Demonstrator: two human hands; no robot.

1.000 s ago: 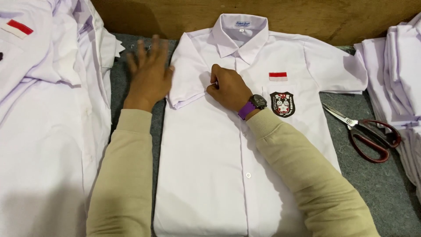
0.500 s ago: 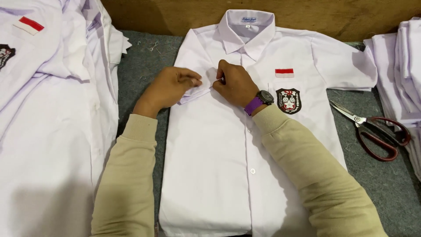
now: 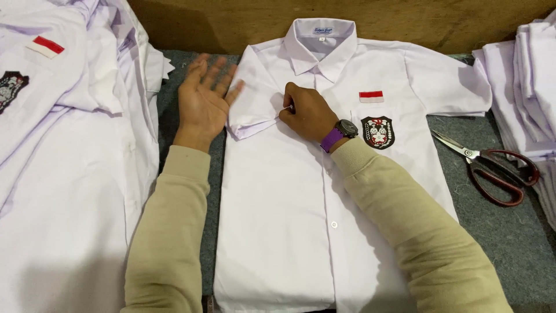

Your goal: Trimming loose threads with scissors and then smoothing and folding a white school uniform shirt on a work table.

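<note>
A white short-sleeved shirt (image 3: 289, 232) lies buttoned and face up on grey felt, with a red-and-white patch and a dark crest on its chest pocket. Its sleeve (image 3: 252, 101) on the left is folded in over the front. My left hand (image 3: 204, 103) is open, palm up, fingers spread, its fingertips touching that folded sleeve's outer edge. My right hand (image 3: 307, 113), with a purple-strapped watch on the wrist, rests on the shirt with fingers closed, pinching the fabric at the sleeve's inner edge. What is between the fingertips is hidden.
Red-handled scissors (image 3: 492, 168) lie on the grey felt surface (image 3: 498, 232) to the right of the shirt. A heap of white shirts (image 3: 63, 145) fills the left side. A folded white stack (image 3: 530, 81) sits at the right edge. A wooden board (image 3: 231, 23) runs along the back.
My left hand lay flat beside the shirt, then gripped the sleeve next to my right hand. Now it has let go and turned palm up. My right hand has stayed in place.
</note>
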